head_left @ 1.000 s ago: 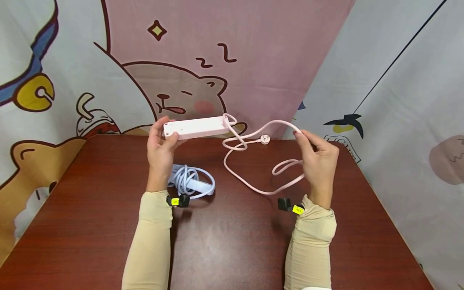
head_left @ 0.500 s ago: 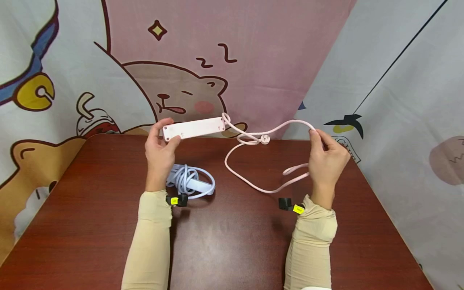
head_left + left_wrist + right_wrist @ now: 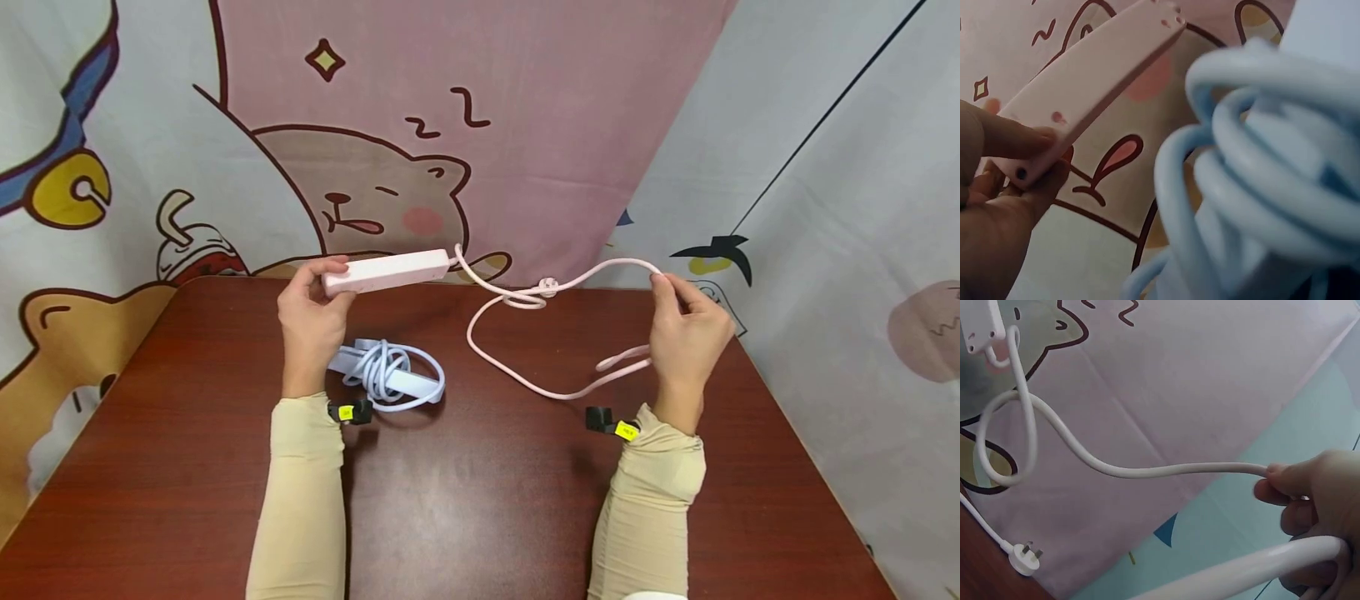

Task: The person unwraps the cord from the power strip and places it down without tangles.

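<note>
Above the far edge of a dark red-brown table (image 3: 465, 500), a pink power strip (image 3: 390, 271) hangs in the air, slightly tilted, its near end gripped between the thumb and curled fingers of the left hand (image 3: 311, 321). Well apart from it, the right hand (image 3: 692, 337) pinches the strip's pink cord (image 3: 1141, 472) between thumb and forefinger, with another run of cord caught among the lower fingers. Between the hands the cord forms a loose loop. Its plug (image 3: 1024, 558) rests at the table's far edge, prongs up; from the head, a stretch of cord passes across it. Just beside the left wrist lies a blue power strip (image 3: 408, 383), wrapped in its own blue cord (image 3: 1272, 69); its coils block much of the left wrist view. A cartoon-printed curtain (image 3: 585, 125) hangs behind, and a small black camera (image 3: 362, 411) sits at the left cuff.
</note>
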A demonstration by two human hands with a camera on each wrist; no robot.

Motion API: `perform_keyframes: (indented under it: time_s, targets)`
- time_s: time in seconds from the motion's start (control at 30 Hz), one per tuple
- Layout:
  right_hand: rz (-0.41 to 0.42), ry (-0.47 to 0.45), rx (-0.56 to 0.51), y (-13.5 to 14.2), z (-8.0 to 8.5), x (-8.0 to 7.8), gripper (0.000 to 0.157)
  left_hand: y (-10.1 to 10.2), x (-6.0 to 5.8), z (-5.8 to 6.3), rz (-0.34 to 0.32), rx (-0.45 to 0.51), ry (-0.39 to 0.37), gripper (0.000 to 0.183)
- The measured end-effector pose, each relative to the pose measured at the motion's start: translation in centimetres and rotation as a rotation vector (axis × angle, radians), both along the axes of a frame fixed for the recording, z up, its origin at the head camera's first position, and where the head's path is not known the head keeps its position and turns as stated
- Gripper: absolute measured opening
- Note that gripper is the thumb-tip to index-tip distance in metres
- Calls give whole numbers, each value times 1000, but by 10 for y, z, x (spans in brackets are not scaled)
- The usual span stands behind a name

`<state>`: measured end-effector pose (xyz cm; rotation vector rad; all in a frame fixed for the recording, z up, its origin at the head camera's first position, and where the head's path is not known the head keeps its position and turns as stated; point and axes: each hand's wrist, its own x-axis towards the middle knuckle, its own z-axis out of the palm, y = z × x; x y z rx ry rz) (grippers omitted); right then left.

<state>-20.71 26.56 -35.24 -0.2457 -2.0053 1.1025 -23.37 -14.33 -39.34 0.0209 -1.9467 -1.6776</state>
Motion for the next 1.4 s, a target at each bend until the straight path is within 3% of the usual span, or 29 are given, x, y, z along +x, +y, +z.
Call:
perform_keyframes:
  time_s: [0.23, 0.37, 0.53, 0.7, 0.83, 1.07, 1.4]
  targets:
    - [83, -109, 183, 9, -4, 1, 25, -10, -2, -3, 226, -124, -109, 23]
    - [96, -158, 223, 15, -8, 0, 27, -21, -1, -8, 342, -162, -184, 18]
    - [152, -278, 230, 15, -7, 3, 29, -34, 1, -18, 419, -281, -217, 19]
    - [310, -363, 248, 8, -4, 6, 24, -41, 3, -27, 431, -336, -258, 23]
    - [423, -361, 284, -2, -2, 3, 21, -45, 5, -34, 434, -318, -342, 24]
    - [487, -370, 312, -14, 5, 1, 24, -51, 4, -44, 413, -316, -413, 25]
    - [517, -517, 357, -12, 17, 10, 34, -52, 2, -52, 270, -380, -546, 31]
